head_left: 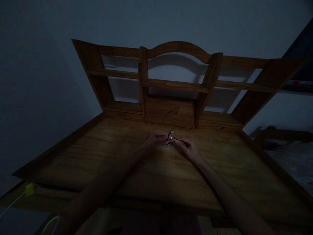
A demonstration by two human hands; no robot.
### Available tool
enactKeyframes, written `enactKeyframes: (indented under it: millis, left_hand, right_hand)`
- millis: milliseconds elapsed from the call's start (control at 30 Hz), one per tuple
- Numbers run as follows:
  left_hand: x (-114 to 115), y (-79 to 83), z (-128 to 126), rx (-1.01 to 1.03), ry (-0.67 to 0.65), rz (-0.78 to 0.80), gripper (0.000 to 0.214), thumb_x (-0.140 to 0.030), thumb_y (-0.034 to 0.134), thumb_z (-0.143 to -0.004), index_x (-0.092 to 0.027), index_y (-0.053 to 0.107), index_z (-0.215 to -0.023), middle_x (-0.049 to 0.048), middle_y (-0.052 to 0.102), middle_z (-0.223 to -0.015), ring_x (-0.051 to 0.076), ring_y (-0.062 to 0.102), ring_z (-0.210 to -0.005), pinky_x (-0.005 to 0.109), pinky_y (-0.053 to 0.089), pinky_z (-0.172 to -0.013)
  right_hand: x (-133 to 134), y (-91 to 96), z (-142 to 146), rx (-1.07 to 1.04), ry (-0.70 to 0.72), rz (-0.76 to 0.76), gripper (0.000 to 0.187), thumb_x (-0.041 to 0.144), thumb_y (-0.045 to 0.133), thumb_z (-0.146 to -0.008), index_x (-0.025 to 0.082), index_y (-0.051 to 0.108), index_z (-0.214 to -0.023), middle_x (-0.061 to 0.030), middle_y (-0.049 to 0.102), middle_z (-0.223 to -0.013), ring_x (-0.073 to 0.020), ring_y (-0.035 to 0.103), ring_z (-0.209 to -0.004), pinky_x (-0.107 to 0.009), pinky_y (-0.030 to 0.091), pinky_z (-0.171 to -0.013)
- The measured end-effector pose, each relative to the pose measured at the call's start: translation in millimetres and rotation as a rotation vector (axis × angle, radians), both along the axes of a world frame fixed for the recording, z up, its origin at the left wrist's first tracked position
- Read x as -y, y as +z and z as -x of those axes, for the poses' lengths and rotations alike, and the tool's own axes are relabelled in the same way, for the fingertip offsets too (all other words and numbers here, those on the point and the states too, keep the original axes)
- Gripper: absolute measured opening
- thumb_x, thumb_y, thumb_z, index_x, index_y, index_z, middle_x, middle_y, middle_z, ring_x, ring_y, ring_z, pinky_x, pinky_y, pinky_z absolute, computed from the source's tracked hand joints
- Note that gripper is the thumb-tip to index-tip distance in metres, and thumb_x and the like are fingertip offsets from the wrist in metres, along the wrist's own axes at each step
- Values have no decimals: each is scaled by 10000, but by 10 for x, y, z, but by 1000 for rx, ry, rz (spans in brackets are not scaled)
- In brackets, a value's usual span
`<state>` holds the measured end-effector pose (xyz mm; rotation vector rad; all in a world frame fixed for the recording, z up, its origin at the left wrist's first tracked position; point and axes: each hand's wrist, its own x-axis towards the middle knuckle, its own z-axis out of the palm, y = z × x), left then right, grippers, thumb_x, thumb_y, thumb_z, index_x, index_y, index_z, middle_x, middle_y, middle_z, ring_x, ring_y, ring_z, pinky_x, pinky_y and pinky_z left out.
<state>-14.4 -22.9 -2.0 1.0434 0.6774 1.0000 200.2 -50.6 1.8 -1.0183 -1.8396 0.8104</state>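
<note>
Both arms reach forward over a wooden desk [122, 163] in dim light. My left hand [156, 139] and my right hand [188, 148] meet near the middle of the desk top, fingers pinched together. Between the fingertips is a small shiny metal object [170, 137]; its shape is too small and dark to name. Both hands touch it, resting on or just above the wood.
A wooden hutch with shelves [176, 85] and an arched top stands at the back of the desk against a pale wall. A small yellow item [29, 188] with a white cable lies at the desk's lower left. A bed or other furniture [288, 153] is at right.
</note>
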Motion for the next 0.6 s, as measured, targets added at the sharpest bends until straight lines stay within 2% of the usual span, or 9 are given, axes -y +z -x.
enactKeyframes:
  millis: [267,467,600]
  left_hand:
    - [31,33,-61,-48,83,-10,470,-302,808,-627,-66,682,-1014,129,662,-1056,219,658,-909,381,468,-944]
    - [54,41,-56,-5,17,-9,446,-330,780,-676,-71,687,-1027,147,650,-1080,225,643,-968,393,434,-995]
    - [-3,7,-50,-34,10,-49,469,-351,781,-671,-67,682,-1031,150,658,-1046,228,651,-938,409,442,-976]
  right_hand:
    - [-5,21,-43,59,32,7,304,454,571,-900,189,711,-954,-9,659,-873,-185,579,-783,-271,398,-683]
    - [-11,32,-45,26,75,19,326,464,561,-902,173,701,-949,-25,656,-893,-196,575,-801,-276,401,-695]
    - [-8,28,-41,87,47,-18,339,471,549,-909,161,686,-919,-17,628,-812,-166,540,-715,-257,371,-619]
